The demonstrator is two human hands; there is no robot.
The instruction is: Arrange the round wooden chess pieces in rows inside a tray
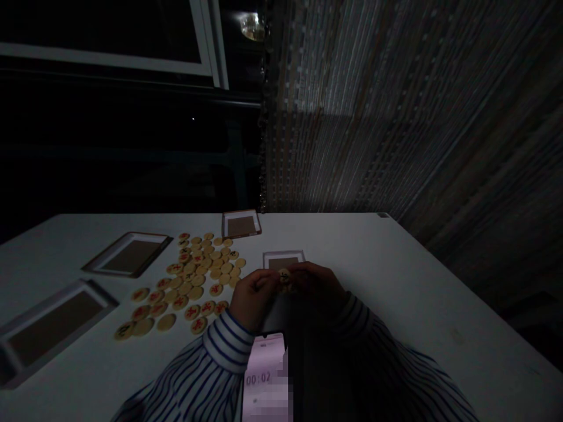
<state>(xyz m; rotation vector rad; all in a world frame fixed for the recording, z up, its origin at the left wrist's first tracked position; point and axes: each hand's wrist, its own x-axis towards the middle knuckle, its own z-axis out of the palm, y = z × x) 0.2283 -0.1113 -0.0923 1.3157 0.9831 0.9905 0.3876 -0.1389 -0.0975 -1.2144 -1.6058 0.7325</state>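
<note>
The left hand and right hand are closely pinching round, tan, wood-like discs, lower centre — probably light, stiff; rims likely gripping best.

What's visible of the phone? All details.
The phone appears to lie face up on the white table, nearer the wearer than the left hand. Its lit, pinkish screen reads 00:02, with a thin dark border and small notch at the top edge. The striped left sleeve borders its left side in view; contact can't be told. Lower right is pixelated; the frame cuts off the near end.
</note>
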